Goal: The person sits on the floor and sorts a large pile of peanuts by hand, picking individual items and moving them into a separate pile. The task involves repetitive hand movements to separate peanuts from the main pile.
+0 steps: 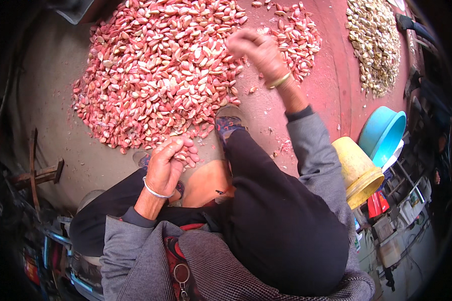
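Observation:
A large heap of pink-stained cloves [165, 71], which look like garlic, spreads over the floor in front of my feet. My left hand [169, 161] is palm up at the heap's near edge, with its fingers curled around a few of these cloves [181, 154]. Blurred by motion, my right hand [258, 52] is over the gap between the large heap and a smaller pink pile [297, 41]. Its fingers are bent, and whether anything is in them cannot be seen. A bracelet circles each wrist.
Farther right lies a pile of pale cloves [376, 49]. A yellow plastic bucket [356, 165] lies tipped beside my right arm, next to a blue basin [376, 128]. A wooden frame [37, 173] stands at the left. My shoe [228, 120] touches the heap's edge.

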{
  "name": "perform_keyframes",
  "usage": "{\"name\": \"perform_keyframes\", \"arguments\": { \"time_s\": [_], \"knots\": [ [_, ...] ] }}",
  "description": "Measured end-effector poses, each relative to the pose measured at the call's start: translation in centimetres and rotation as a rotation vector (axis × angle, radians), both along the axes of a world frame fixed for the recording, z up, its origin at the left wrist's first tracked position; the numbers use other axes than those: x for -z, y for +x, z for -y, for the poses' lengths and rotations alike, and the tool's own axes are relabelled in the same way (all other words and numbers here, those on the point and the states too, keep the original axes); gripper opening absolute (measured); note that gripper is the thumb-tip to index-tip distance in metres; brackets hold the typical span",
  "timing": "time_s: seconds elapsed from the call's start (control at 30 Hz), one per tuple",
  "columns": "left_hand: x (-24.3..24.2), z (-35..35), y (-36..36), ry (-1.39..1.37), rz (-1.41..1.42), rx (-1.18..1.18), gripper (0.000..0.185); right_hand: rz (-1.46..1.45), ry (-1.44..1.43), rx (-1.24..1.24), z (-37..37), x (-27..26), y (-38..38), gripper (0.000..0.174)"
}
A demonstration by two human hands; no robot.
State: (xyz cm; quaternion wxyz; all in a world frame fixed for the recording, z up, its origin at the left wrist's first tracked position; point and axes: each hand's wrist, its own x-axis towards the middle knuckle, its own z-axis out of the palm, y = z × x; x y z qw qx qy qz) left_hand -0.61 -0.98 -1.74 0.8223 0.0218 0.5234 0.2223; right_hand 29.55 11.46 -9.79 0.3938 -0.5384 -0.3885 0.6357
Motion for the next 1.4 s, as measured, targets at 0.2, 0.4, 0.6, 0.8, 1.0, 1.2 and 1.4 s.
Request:
{"name": "perform_keyframes", "arguments": {
  "time_s": [0.2, 0.4, 0.6, 0.8, 1.0, 1.2, 1.4],
  "knots": [
    [-0.5, -0.9, 0.7, -0.029, 0.201, -0.105, 0.038, -0.12, 0.348, -0.482, 5.4, -6.7, -9.0, 0.012],
    [-0.5, -1.0, 0.7, -0.166, 0.206, -0.23, 0.036, -0.024, 0.637, -0.533, 5.9, -6.8, -9.1, 0.018],
    [-0.2, -0.3, 0.0, -0.105, 0.24, -0.141, 0.032, 0.728, 0.572, 0.026, -1.9, 0.5, -2.0, 0.019],
    [-0.1, -0.2, 0.1, -0.105, 0.208, -0.141, 0.03, 1.182, 0.582, -0.042, -5.7, 5.6, 1.3, 0.037],
    [0.0, 0.0, -0.1, -0.114, 0.169, -0.149, 0.029, 1.062, 0.73, -0.25, -0.1, 6.4, -0.3, 0.032],
    [-0.1, -0.2, -0.1, -0.06, 0.144, -0.125, 0.027, 1.052, 0.795, -0.45, 4.6, 4.1, 2.2, 0.022],
    [-0.3, -0.2, 0.1, -0.052, 0.121, -0.111, 0.028, 1.195, 0.734, -0.57, 6.3, 2.3, 7.9, 0.015]
  ]
}}
